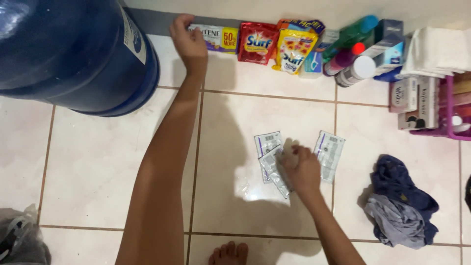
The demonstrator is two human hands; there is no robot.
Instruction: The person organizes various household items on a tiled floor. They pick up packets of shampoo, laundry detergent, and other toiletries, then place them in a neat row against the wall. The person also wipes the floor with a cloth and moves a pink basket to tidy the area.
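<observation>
A long white-and-purple sachet strip (216, 38) is lying flat at the far edge of the tiled floor (98, 172), against the wall. Three silvery white foil sachets (271, 159) are lying face-down mid-floor, two of them overlapping.

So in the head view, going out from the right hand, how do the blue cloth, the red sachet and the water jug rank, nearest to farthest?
From the right hand:
1. Blue cloth, on the floor to its right.
2. Red sachet, up by the wall.
3. Water jug, far upper left, beyond the left hand.
</observation>
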